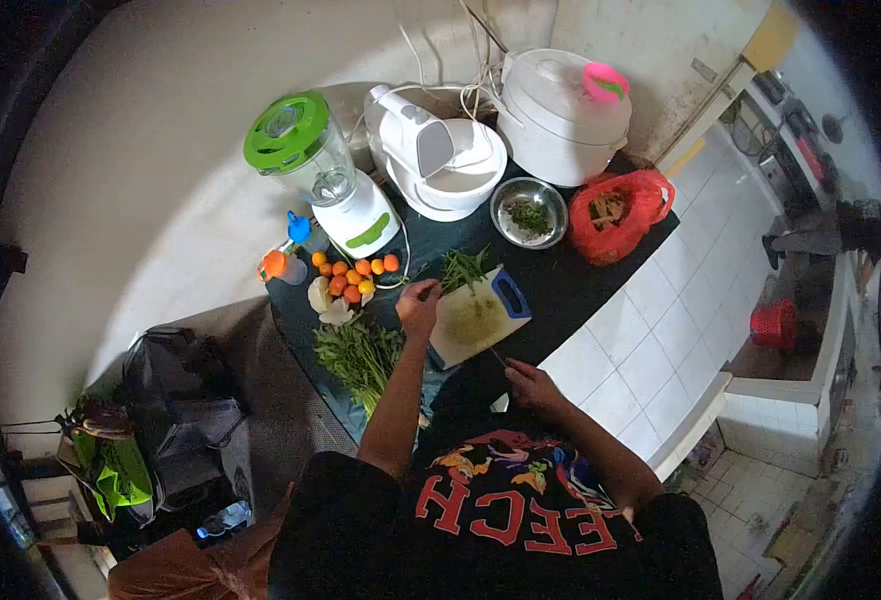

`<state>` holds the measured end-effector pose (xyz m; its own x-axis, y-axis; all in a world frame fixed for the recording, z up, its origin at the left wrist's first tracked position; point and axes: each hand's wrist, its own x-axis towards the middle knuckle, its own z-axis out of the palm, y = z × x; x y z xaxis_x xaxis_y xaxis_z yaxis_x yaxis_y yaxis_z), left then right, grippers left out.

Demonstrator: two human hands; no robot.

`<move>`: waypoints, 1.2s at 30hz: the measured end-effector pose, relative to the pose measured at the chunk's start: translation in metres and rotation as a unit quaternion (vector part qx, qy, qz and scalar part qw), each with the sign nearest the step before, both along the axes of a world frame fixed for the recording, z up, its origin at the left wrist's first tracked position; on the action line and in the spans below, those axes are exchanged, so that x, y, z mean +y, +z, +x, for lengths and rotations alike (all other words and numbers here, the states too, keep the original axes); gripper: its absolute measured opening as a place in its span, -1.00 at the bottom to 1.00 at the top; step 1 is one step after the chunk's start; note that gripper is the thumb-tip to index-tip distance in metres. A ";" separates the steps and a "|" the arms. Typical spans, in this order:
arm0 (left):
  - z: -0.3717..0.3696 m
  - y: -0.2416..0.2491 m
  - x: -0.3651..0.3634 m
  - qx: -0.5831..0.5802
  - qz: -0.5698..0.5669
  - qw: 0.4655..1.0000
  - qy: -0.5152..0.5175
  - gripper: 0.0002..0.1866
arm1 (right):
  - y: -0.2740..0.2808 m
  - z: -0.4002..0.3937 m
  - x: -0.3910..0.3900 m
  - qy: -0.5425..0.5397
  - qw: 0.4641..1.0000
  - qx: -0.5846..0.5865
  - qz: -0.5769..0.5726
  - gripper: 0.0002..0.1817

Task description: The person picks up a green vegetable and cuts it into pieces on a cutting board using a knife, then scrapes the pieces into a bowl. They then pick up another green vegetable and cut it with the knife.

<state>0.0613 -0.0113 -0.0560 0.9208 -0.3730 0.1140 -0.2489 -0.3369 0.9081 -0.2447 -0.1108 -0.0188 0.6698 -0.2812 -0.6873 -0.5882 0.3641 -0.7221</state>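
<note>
My left hand (419,309) is at the left edge of a white cutting board (458,345) with a blue handle, its fingers curled together in a pinch. What they hold, if anything, is too small to make out. Just beyond those fingertips, green leaves (465,269) lie across the board's upper corner. Green smears mark the middle of the board. At its lower right, my right hand (534,388) is closed on a knife (498,355), whose thin blade points toward the board. A bunch of leafy greens (358,362) lies left of my left forearm.
Behind the board stand a green-lidded blender (355,215), a white stand mixer (430,150) and a white rice cooker (560,120). A metal bowl (508,232) holds chopped greens, beside a red plastic bag (600,240). Several orange tomatoes (350,278) sit near the blender.
</note>
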 end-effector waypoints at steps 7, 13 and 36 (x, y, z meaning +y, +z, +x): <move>0.002 0.001 0.019 0.111 -0.114 0.986 0.058 -0.80 | -0.005 0.007 0.006 0.027 1.000 0.008 -0.008 -0.30; -0.028 0.013 0.043 -0.072 0.006 0.993 -0.095 -0.81 | -0.013 0.014 0.004 -0.086 0.995 -0.020 0.037 -0.43; -0.056 0.000 0.010 -0.216 0.189 0.923 -0.257 -0.83 | 0.000 -0.004 0.030 -0.021 0.953 -0.020 -0.301 -0.50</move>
